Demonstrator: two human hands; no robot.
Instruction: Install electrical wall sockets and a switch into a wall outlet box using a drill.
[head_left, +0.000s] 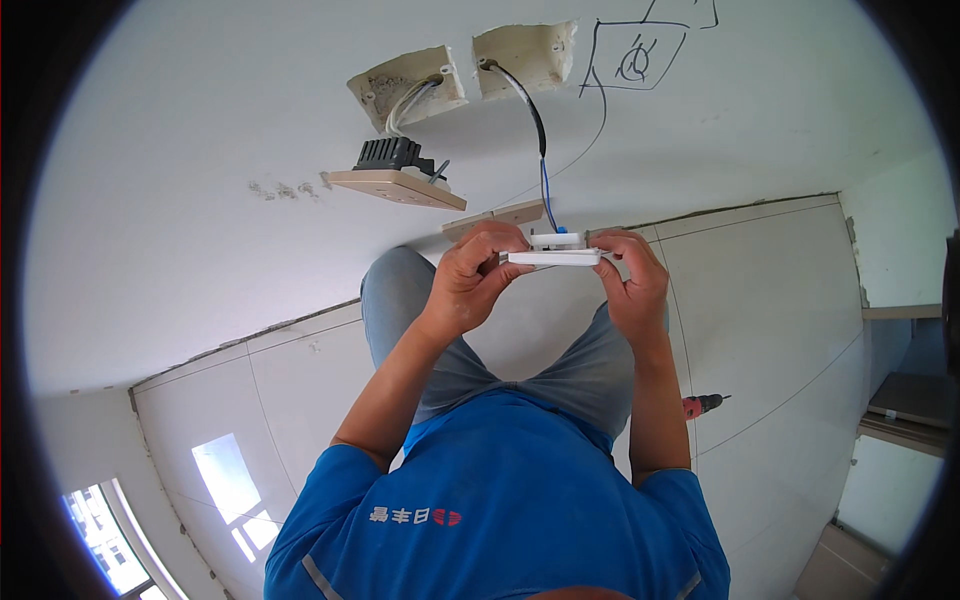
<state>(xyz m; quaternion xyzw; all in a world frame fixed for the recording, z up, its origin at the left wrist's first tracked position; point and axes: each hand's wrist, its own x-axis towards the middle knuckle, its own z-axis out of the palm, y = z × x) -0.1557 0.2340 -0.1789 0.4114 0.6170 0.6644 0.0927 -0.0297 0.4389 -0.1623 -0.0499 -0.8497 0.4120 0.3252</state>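
Observation:
My left hand [473,276] and my right hand [632,277] both grip a flat white socket plate [556,256], one at each end, held edge-on in front of the white wall. A black cable with blue wire ends [540,160] runs down from the right wall box [522,56] to the back of the plate. Fingers cover both ends of the plate.
A beige socket with a black back [397,175] hangs by white wires from the left wall box [408,86]. Another beige plate [495,217] sits behind my hands. A red power drill [700,404] lies on the tiled floor at right. A pen sketch [637,55] marks the wall.

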